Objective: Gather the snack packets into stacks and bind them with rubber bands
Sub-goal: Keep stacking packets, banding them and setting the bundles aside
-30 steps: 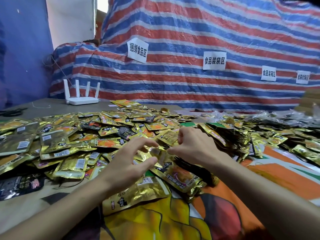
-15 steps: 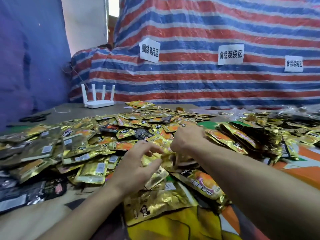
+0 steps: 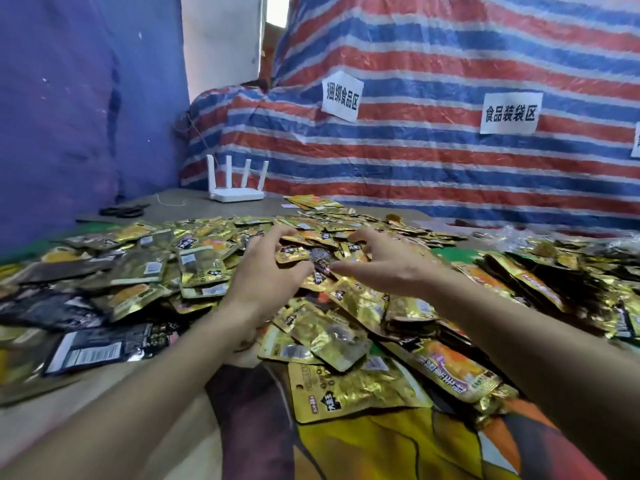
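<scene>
A wide heap of gold snack packets (image 3: 346,299) covers the table, with some dark ones mixed in. Both my hands reach over the middle of the heap, close together. My left hand (image 3: 268,275) is curved like a claw and holds a small gold packet (image 3: 292,254) between thumb and fingers. My right hand (image 3: 386,266) hovers just to its right, thumb stretched toward the left hand and fingertips touching packets beneath. A dark packet (image 3: 320,259) lies between the two thumbs. I see no rubber band.
A white router (image 3: 237,192) with antennas stands at the table's far edge, and black scissors (image 3: 123,211) lie to its left. A striped tarp (image 3: 450,150) with paper labels hangs behind. A colourful printed cloth (image 3: 363,445) covers the near table.
Both hands have moved forward, from the near edge of the heap to its middle, and have spread apart slightly. The view has shifted to the right.
</scene>
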Demonstrator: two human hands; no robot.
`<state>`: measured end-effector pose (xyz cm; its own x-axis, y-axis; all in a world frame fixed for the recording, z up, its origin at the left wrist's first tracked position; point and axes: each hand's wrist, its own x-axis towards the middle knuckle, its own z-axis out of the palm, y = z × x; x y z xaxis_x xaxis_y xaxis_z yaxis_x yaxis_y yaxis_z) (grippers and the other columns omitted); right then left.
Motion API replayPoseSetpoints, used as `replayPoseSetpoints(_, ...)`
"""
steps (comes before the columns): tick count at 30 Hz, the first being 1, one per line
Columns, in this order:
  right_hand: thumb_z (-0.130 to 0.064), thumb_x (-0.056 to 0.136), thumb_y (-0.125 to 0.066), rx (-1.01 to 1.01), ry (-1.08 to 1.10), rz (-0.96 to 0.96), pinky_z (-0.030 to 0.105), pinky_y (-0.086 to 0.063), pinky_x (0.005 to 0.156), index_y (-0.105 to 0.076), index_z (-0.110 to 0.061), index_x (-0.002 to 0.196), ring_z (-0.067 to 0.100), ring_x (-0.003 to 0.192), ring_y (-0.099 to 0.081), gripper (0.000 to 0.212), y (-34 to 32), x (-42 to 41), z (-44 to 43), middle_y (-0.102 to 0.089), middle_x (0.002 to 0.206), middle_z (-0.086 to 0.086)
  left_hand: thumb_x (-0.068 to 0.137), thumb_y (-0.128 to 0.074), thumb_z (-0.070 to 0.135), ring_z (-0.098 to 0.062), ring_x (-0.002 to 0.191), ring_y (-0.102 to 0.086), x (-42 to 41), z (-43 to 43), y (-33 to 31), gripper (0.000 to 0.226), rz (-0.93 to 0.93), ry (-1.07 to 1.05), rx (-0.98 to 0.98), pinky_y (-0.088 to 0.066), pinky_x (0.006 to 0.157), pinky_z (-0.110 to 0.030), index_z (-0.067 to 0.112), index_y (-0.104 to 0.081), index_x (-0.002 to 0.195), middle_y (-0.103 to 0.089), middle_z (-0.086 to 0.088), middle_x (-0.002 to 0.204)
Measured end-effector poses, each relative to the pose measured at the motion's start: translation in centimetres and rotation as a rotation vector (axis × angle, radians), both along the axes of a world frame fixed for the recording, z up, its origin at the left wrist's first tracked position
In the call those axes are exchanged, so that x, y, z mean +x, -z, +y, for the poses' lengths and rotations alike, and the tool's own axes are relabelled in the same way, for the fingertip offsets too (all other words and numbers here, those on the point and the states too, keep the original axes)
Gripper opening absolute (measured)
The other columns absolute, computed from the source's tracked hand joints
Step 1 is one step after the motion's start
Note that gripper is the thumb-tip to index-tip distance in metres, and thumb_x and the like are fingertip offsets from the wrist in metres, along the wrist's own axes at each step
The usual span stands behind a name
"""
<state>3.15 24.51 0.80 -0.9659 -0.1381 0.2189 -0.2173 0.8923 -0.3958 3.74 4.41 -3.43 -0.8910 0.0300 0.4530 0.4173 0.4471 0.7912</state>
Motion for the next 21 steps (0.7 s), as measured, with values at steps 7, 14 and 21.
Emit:
replayPoseSetpoints(7,-0.087,0.055,-0.069,0.158,0.026,-0.263,0.057,-0.029,0.12,-0.008,-0.026,0.162,0.038,0.15,-0.022,0.138,2.4,-0.3,-1.8,-0.015,0.166,0.016,0.063,-0.074,0.076,-0.027,0.151,-0.011,-0.6,-5.6,-0.1,0.11,-0.224,-0.139,-0.762,-0.009,0.121,-0.06,0.05,-0.016,0.153,-0.012,0.001,0.163)
replayPoseSetpoints(14,-0.101,0.017,-0.058,0.377,0.104,-0.446,0.054,-0.041,0.11,-0.037,-0.027,0.146,0.032,0.135,-0.04,0.15,3.5,-0.5,-3.5,-0.038,0.148,0.011,0.051,-0.068,0.091,-0.043,0.152,0.013,-1.0,-6.4,1.3,0.145,-0.545,-0.129,-0.946,-0.01,0.115,-0.074,0.037,0.014,0.157,0.022,-0.008,0.166)
replayPoseSetpoints(21,-0.055,0.079,-0.073,0.354,0.04,-0.233,0.032,-0.053,0.065,-0.066,-0.011,0.105,0.017,0.077,-0.062,0.051,3.1,0.0,-4.9,-0.067,0.089,0.004,0.075,-0.071,0.046,-0.047,0.14,-0.03,-1.5,-4.5,-0.1,0.096,-0.489,-0.187,-1.099,-0.042,0.106,-0.06,0.023,-0.019,0.153,-0.02,-0.019,0.157)
